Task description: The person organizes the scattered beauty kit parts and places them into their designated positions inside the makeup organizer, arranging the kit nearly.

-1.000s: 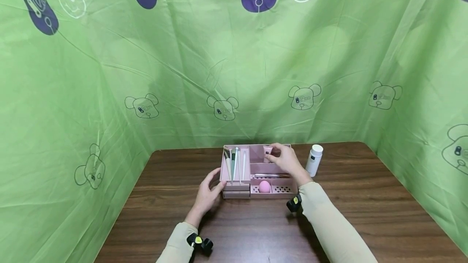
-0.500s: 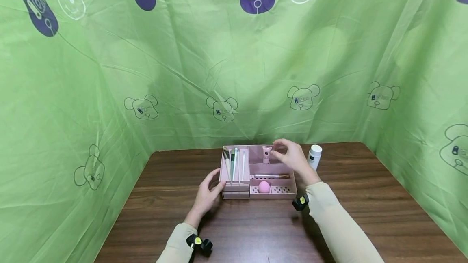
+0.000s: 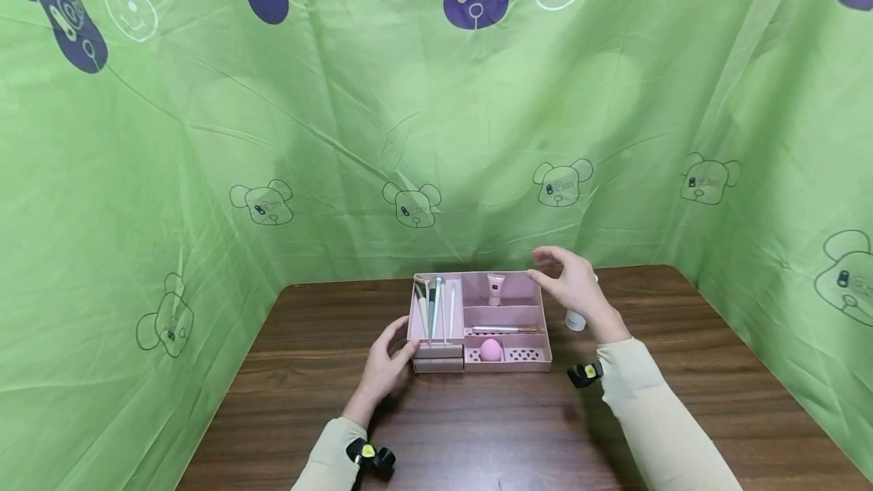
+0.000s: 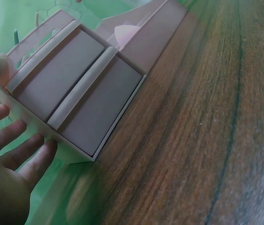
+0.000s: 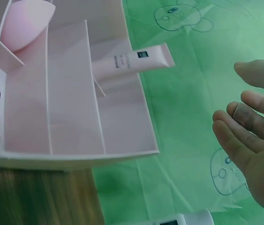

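A pink desktop organizer (image 3: 506, 315) stands on the table. My left hand (image 3: 385, 362) rests against its left side, thumb at the upper front corner and fingers spread along the wall in the left wrist view. Makeup brushes (image 3: 434, 309) lie in its left tray. A small pink squeeze tube (image 3: 495, 289) stands in the back compartment, leaning in the right wrist view (image 5: 136, 61). My right hand (image 3: 571, 284) hovers right of the organizer with fingers apart, holding nothing. Behind it, a white bottle (image 3: 576, 320) is mostly hidden.
Another brush (image 3: 505, 329) lies in the middle compartment. A pink makeup sponge (image 3: 491, 350) sits in the front one, beside a low divider. Two drawers (image 4: 78, 77) face forward under the brush tray. The wooden table (image 3: 491, 430) meets a green cloth (image 3: 409, 97) behind.
My right hand has let go of the squeeze tube and moved right, in front of the white bottle. The tube stays in the back compartment. My left hand stays at the organizer's side.
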Demonstrator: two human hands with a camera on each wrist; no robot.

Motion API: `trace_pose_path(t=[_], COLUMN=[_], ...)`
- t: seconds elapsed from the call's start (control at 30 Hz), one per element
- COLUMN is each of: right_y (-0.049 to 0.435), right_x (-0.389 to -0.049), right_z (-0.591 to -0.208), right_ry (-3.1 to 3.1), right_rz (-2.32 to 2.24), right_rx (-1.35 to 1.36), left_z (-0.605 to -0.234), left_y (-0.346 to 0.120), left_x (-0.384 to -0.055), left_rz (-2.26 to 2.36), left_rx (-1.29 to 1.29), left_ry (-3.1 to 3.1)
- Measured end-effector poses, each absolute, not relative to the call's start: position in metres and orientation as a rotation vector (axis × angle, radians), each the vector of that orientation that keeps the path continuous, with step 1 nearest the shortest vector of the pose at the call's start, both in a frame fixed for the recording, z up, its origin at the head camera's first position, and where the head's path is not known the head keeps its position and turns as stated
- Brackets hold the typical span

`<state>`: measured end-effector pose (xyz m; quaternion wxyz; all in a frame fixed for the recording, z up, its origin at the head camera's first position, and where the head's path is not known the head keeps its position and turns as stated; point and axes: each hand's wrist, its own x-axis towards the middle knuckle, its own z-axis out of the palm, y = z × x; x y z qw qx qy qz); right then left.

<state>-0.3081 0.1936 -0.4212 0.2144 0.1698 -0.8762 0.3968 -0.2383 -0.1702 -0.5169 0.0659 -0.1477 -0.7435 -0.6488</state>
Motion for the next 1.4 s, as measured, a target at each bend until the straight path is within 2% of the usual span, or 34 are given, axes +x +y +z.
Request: trace_pose_path(t=[0.8,1.4], right_y=[0.244,0.272], right_x=[-0.295,-0.294], right_z=[-0.415,-0.428], right_ry=[-2.445,-2.421], right_rz=[1.082,0.988], right_rx=[0.315,0.254], left_z=[-0.519,-0.518], left_y=[-0.170,-0.170], left_x=[-0.240,-0.239], left_rz=[-1.939,-1.941], left_rx=[-0.456,-0.457], left_ry=[-2.240,-2.236])
